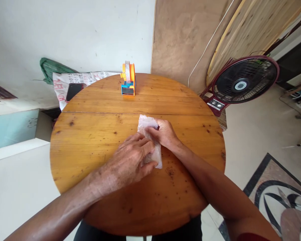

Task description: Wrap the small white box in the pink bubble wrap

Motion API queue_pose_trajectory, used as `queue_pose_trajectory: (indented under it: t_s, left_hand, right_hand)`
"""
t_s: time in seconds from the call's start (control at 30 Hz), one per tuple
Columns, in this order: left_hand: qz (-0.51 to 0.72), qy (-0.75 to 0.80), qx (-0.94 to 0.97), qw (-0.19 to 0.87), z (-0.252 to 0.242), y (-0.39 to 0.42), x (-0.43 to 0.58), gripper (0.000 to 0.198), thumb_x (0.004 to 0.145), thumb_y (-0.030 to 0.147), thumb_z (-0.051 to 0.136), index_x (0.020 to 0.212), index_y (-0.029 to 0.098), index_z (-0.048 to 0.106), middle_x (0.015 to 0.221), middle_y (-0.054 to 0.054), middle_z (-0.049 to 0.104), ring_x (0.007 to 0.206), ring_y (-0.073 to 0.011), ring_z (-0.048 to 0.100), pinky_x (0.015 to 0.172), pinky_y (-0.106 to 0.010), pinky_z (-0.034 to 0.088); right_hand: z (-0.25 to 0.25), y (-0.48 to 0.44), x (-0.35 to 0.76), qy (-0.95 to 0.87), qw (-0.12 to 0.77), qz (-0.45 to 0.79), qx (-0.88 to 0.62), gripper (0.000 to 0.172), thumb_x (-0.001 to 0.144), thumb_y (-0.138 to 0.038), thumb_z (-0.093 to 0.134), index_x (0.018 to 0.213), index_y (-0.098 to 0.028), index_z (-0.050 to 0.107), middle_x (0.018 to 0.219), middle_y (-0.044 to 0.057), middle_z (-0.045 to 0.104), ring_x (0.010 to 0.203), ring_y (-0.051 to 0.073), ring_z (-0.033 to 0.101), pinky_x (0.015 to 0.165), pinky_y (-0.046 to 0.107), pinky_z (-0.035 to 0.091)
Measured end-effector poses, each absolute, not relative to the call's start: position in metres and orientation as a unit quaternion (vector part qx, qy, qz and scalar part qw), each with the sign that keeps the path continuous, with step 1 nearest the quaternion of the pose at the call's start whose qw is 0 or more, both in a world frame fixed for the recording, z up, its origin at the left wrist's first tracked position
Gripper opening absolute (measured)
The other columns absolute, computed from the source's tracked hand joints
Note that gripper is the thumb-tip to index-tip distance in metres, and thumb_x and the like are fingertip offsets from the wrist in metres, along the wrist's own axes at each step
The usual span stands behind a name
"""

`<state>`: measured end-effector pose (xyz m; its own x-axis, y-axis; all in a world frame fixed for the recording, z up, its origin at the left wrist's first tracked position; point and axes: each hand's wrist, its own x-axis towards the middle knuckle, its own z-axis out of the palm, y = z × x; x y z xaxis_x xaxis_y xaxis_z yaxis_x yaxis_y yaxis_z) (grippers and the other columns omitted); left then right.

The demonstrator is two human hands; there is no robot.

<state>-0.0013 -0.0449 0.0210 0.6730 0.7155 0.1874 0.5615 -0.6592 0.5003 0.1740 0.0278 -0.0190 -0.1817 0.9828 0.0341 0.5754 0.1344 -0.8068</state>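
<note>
A flat, whitish bundle in clear plastic wrap (156, 160), perhaps bubble wrap, lies over the middle of the wooden table; what is inside cannot be made out. My left hand (134, 157) reaches across it from the left, its fingers curled over the wrap and its thumb near the lower end. At the upper right side, my right hand (165, 134) grips the bundle's edge, thumb on top and the other fingers hidden beneath or behind. Both hands touch the bundle at once.
An orange and blue tape dispenser (128, 80) stands near the far edge of the round table (90, 134). Behind it on the left is a printed white sack (60, 85) with a dark flat item. A fan (240, 85) stands beyond the right edge.
</note>
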Motion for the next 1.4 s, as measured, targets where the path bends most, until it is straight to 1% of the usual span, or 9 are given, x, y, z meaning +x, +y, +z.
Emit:
queue_pose_trajectory:
  t_s: [0.33, 0.53, 0.63, 0.73, 0.87, 1.0, 1.17, 1.3, 1.4]
  left_hand:
    - [0.141, 0.395, 0.901, 0.106, 0.036, -0.061, 0.01, 0.014, 0.09, 0.026, 0.056, 0.079, 0.017, 0.057, 0.104, -0.008, 0.069, 0.09, -0.0265, 0.055, 0.083, -0.047, 0.051]
    - [0.175, 0.413, 0.893, 0.042, 0.028, -0.068, 0.012, 0.008, 0.089, 0.023, 0.057, 0.089, 0.016, 0.061, 0.126, -0.011, 0.063, 0.099, -0.028, 0.059, 0.085, -0.047, 0.053]
    - [0.187, 0.412, 0.891, 0.027, 0.025, -0.071, 0.013, 0.007, 0.09, 0.021, 0.057, 0.086, 0.016, 0.061, 0.129, -0.01, 0.062, 0.099, -0.0272, 0.061, 0.085, -0.046, 0.054]
    - [0.185, 0.402, 0.896, 0.021, 0.026, -0.073, 0.012, 0.008, 0.09, 0.021, 0.057, 0.084, 0.017, 0.06, 0.121, -0.009, 0.066, 0.091, -0.0261, 0.062, 0.077, -0.045, 0.056]
    - [0.2, 0.396, 0.896, 0.029, 0.026, -0.075, 0.012, 0.011, 0.091, 0.021, 0.055, 0.082, 0.017, 0.06, 0.111, -0.007, 0.07, 0.085, -0.0237, 0.06, 0.072, -0.042, 0.056]
    - [0.237, 0.408, 0.881, 0.032, 0.021, -0.076, 0.012, 0.012, 0.091, 0.023, 0.056, 0.082, 0.017, 0.061, 0.115, -0.006, 0.069, 0.095, -0.026, 0.059, 0.079, -0.044, 0.056]
    - [0.262, 0.416, 0.868, 0.064, 0.009, -0.078, 0.011, 0.009, 0.092, 0.022, 0.056, 0.087, 0.016, 0.062, 0.121, -0.011, 0.064, 0.116, -0.0296, 0.055, 0.091, -0.045, 0.055]
    - [0.262, 0.445, 0.852, 0.083, 0.003, -0.08, 0.009, 0.01, 0.092, 0.027, 0.056, 0.09, 0.018, 0.06, 0.131, -0.013, 0.056, 0.113, -0.0283, 0.06, 0.087, -0.045, 0.058]
    - [0.272, 0.445, 0.844, 0.123, 0.001, -0.079, 0.007, 0.008, 0.091, 0.027, 0.057, 0.092, 0.019, 0.058, 0.132, -0.011, 0.056, 0.107, -0.0254, 0.064, 0.083, -0.042, 0.06]
  right_hand:
    - [-0.017, 0.027, 0.171, -0.73, 0.25, 0.235, -0.591, 0.017, 0.077, -0.033, 0.059, 0.067, -0.019, 0.057, 0.063, -0.003, 0.052, 0.061, 0.013, 0.042, 0.057, 0.024, 0.029]
    - [-0.018, 0.025, 0.168, -0.747, 0.235, 0.188, -0.593, 0.016, 0.077, -0.033, 0.059, 0.068, -0.019, 0.057, 0.067, -0.001, 0.059, 0.06, 0.013, 0.042, 0.055, 0.027, 0.024]
    - [-0.019, 0.027, 0.168, -0.751, 0.222, 0.183, -0.595, 0.018, 0.077, -0.034, 0.059, 0.067, -0.019, 0.058, 0.066, 0.0, 0.06, 0.059, 0.013, 0.042, 0.054, 0.027, 0.023]
    - [-0.018, 0.031, 0.168, -0.739, 0.228, 0.209, -0.598, 0.018, 0.075, -0.035, 0.061, 0.068, -0.019, 0.062, 0.065, 0.0, 0.06, 0.059, 0.014, 0.044, 0.054, 0.027, 0.026]
    - [-0.016, 0.034, 0.175, -0.705, 0.295, 0.291, -0.575, 0.015, 0.074, -0.031, 0.061, 0.076, -0.017, 0.068, 0.068, -0.002, 0.062, 0.064, 0.014, 0.05, 0.058, 0.024, 0.034]
    - [-0.017, 0.036, 0.18, -0.673, 0.351, 0.333, -0.56, 0.014, 0.074, -0.028, 0.061, 0.076, -0.016, 0.068, 0.068, -0.002, 0.063, 0.063, 0.013, 0.051, 0.058, 0.023, 0.036]
    - [-0.017, 0.037, 0.178, -0.678, 0.368, 0.33, -0.544, 0.015, 0.074, -0.031, 0.062, 0.076, -0.016, 0.066, 0.068, -0.002, 0.061, 0.063, 0.013, 0.049, 0.058, 0.024, 0.036]
    - [-0.018, 0.037, 0.177, -0.664, 0.374, 0.36, -0.538, 0.018, 0.073, -0.033, 0.062, 0.071, -0.016, 0.062, 0.064, -0.003, 0.054, 0.06, 0.012, 0.045, 0.057, 0.024, 0.035]
    - [-0.018, 0.036, 0.177, -0.654, 0.387, 0.392, -0.519, 0.022, 0.073, -0.037, 0.061, 0.069, -0.016, 0.059, 0.063, -0.003, 0.05, 0.06, 0.012, 0.043, 0.057, 0.024, 0.036]
